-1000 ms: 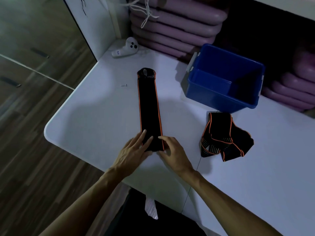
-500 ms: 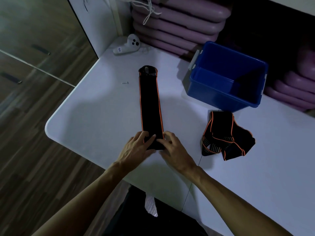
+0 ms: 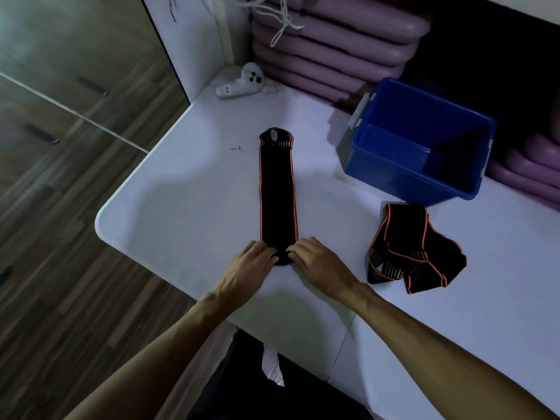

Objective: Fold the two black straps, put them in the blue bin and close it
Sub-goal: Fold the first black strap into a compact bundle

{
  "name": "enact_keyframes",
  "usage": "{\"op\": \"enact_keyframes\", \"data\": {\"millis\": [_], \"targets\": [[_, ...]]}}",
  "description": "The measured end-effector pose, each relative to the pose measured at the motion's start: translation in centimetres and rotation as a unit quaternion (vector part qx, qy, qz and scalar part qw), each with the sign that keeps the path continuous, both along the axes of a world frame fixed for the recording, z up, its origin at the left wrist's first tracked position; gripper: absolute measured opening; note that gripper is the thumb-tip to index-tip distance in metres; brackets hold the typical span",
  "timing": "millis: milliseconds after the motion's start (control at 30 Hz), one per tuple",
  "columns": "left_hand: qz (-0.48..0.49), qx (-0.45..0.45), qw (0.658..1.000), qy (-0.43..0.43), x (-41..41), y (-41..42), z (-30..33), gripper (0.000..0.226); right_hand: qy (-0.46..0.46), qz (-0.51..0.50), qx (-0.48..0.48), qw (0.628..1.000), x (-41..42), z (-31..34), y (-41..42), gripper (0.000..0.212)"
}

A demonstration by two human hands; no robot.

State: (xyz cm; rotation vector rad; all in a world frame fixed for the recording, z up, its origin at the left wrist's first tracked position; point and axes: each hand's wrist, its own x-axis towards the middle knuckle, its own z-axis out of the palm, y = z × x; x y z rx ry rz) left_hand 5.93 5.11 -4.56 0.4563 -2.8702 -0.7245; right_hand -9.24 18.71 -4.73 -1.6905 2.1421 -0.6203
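- Here, my left hand (image 3: 247, 266) and right hand (image 3: 318, 262) have their fingers (image 3: 292, 248) curled, pinching the near end of the flat black strap (image 3: 277, 192) on the counter (image 3: 181, 207).
- The second strap (image 3: 415, 253) lies bunched to my right, near the open blue bin (image 3: 391, 174).

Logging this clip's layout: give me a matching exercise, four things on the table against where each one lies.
Things:
1. flat strap
2. bunched strap
3. blue bin
4. white controller

Places:
A. far corner by the wall
B. near end under both hands
C. loose, just in front of the bin
D. open, at the table's back right

Pairs: 1-B, 2-C, 3-D, 4-A
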Motion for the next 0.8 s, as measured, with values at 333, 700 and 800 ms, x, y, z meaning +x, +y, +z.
{"op": "enact_keyframes", "data": {"millis": [333, 700, 800], "targets": [[0.167, 0.163, 0.972, -0.008, -2.1, 0.0, 0.0, 0.014, -0.225, -0.165, 0.038, 0.959, -0.6, 1.1, -2.4, 0.018], [0.132, 0.016, 0.991, 0.022, -1.3, -0.8, 0.0, 0.020, 0.092, -0.031, -0.011, 0.995, -0.4, -0.5, 0.1, 0.042], [0.019, -0.031, 0.999, -0.016, 0.1, -1.3, -0.3, 0.040, 0.128, -0.006, 0.012, 0.992, -0.2, -1.3, 1.2, 0.054]]}}
